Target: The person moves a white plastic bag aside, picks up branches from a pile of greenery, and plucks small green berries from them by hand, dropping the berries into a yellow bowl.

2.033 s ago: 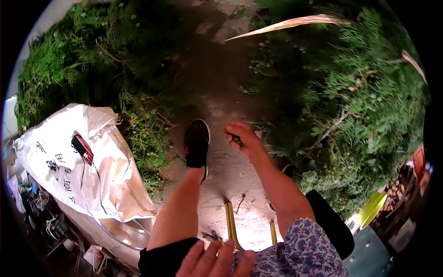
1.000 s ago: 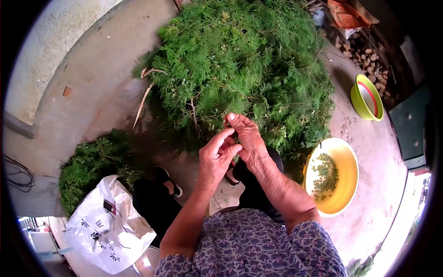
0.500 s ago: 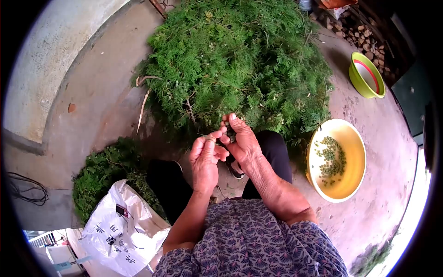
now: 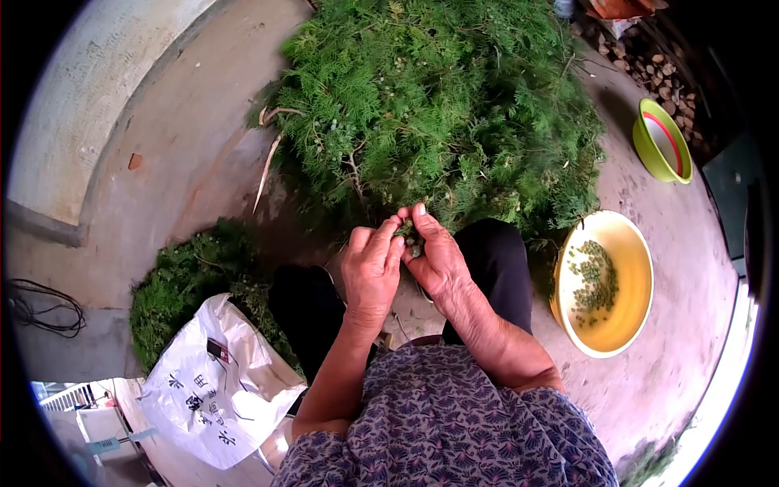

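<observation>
My right hand [image 4: 438,253] is curled around several small green cones [image 4: 412,239], with the thumb pointing up along their side. Against it, from the left, comes my left hand [image 4: 372,261], its fingertips pinched together and touching the cones; what they grip is hidden. Both hands are above my lap, just in front of a large heap of green conifer branches [image 4: 454,114]. To the right, a yellow basin [image 4: 643,280] has many similar green cones scattered over its bottom.
A white sack [image 4: 215,390] with a small dark object on it lies at lower left, beside a smaller pile of branches [image 4: 191,280]. A lime-green basin [image 4: 649,150] stands at upper right, near stacked firewood [image 4: 661,77]. Black cable [image 4: 45,308] lies at far left.
My left hand has turned and closed in against my right hand at the cones; before, its fingers were more spread and apart from them. The whole view has shifted slightly.
</observation>
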A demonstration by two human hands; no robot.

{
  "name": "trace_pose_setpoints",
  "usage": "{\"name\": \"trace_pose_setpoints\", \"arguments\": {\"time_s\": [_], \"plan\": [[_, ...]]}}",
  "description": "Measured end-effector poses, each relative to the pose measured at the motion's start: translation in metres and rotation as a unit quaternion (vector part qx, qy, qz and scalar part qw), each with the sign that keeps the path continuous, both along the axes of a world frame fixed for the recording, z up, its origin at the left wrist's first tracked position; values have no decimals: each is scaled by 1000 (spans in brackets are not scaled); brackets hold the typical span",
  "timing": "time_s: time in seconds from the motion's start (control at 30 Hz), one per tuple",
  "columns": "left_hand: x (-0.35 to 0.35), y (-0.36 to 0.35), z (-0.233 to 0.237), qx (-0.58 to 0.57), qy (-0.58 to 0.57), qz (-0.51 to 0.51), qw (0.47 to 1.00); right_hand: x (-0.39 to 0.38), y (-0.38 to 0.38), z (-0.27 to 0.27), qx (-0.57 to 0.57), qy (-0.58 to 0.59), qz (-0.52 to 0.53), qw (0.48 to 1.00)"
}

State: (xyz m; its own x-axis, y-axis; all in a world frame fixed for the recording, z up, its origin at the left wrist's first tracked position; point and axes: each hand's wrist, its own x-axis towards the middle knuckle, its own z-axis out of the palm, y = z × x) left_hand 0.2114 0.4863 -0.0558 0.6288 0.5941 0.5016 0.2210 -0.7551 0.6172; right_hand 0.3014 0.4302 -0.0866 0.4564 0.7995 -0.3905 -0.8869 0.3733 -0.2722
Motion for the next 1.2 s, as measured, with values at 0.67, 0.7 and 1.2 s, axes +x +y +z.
{"name": "trace_pose_setpoints", "arguments": {"time_s": [0.67,0.7,1.2], "plan": [[-12,22,-28,-228,-54,-16,972,-11,-6,-10,-53,-27,76,995],[-12,22,-32,-221,-53,-18,974,-11,-5,-16,-47,-27,81,995],[-8,6,-36,-689,-295,-82,657,1,-12,-21,61,17,47,997]]}}
